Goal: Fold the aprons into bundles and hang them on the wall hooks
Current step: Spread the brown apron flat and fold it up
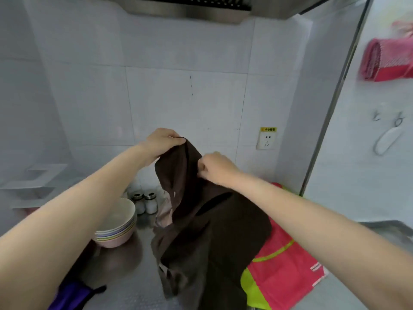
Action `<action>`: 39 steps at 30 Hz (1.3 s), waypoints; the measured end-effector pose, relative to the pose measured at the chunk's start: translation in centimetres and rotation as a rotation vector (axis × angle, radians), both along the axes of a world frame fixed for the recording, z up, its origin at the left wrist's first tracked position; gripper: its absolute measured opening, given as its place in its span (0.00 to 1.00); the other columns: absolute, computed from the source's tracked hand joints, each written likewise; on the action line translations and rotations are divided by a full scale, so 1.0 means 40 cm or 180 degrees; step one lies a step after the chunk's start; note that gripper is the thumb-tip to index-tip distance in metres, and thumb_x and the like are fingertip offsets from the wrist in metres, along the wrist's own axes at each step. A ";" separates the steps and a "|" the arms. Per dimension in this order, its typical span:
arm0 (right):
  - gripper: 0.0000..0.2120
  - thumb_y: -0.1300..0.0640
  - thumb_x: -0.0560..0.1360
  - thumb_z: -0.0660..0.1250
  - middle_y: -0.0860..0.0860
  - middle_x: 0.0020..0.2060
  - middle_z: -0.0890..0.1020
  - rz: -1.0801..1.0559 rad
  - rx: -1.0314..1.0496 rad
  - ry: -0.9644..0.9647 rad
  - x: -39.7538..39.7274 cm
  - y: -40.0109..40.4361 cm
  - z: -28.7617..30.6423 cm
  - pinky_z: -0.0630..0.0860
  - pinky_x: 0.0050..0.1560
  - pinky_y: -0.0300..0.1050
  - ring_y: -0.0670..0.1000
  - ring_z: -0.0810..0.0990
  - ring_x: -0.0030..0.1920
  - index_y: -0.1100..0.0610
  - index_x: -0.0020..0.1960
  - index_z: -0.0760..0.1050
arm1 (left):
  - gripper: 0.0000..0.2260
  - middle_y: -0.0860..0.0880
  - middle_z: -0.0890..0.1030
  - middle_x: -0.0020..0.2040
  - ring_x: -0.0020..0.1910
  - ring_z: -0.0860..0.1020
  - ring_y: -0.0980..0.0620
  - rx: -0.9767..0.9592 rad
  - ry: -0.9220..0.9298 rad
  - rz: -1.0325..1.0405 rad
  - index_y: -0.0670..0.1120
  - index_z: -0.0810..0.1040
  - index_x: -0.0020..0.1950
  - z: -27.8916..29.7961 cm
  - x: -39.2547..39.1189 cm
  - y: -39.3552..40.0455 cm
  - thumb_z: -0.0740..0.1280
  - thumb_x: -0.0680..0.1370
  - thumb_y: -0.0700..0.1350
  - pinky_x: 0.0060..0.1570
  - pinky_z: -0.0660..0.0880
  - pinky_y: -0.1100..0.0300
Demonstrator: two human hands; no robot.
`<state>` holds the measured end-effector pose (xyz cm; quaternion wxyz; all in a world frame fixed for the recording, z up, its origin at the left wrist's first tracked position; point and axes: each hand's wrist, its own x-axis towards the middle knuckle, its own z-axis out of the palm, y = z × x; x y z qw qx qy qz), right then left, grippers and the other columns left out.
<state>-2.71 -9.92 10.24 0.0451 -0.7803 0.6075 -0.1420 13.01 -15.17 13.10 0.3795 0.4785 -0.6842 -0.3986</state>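
A dark brown apron [201, 233] hangs lifted above the steel counter [129, 276]. My left hand [162, 140] grips its top edge at the highest point. My right hand [212, 167] pinches the cloth a little lower and to the right. The apron's lower part drapes onto the counter. A red apron with yellow-green trim [283, 267] lies on the counter to the right, partly under the brown one. A purple cloth with a black strap [73, 294] lies at the front left. On the right wall hang a rolled red bundle [384, 61] and small metal hooks [388, 118].
A stack of pastel bowls [118, 227] and two shaker jars [144, 202] stand at the counter's back left. A wall socket [267, 139] sits behind the apron. A white loop [385, 142] hangs from one hook. The range hood [185, 7] is overhead.
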 end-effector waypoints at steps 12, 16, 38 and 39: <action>0.12 0.51 0.75 0.67 0.51 0.38 0.73 0.0073 0.0317 -0.0722 0.070 0.023 0.195 0.71 0.36 0.40 0.51 0.73 0.40 0.58 0.42 0.69 | 0.05 0.45 0.78 0.45 0.46 0.77 0.49 -0.0606 0.0220 0.0554 0.40 0.77 0.47 0.241 0.010 0.042 0.65 0.77 0.41 0.49 0.75 0.59; 0.13 0.54 0.79 0.61 0.55 0.33 0.76 -0.0610 -0.0440 -0.0833 -0.017 -0.001 0.433 0.68 0.25 0.37 0.50 0.73 0.29 0.58 0.37 0.69 | 0.15 0.46 0.74 0.57 0.52 0.74 0.49 -0.0810 -0.0516 0.0446 0.43 0.72 0.60 0.269 0.054 0.054 0.65 0.77 0.49 0.54 0.73 0.57; 0.18 0.46 0.71 0.71 0.50 0.31 0.71 -0.0720 -0.1153 -0.1235 -0.147 0.065 0.532 0.67 0.26 0.34 0.46 0.70 0.31 0.55 0.35 0.67 | 0.15 0.48 0.74 0.38 0.34 0.73 0.53 -0.0180 -0.2235 -0.0524 0.40 0.74 0.59 0.125 -0.073 0.048 0.68 0.74 0.42 0.30 0.74 0.67; 0.21 0.46 0.71 0.71 0.50 0.30 0.67 -0.0903 -0.1313 -0.0879 -0.163 0.068 0.537 0.64 0.24 0.35 0.46 0.67 0.29 0.53 0.32 0.62 | 0.15 0.48 0.73 0.35 0.32 0.72 0.53 -0.0017 -0.2330 -0.0512 0.40 0.75 0.58 0.127 -0.063 0.043 0.69 0.74 0.44 0.31 0.74 0.67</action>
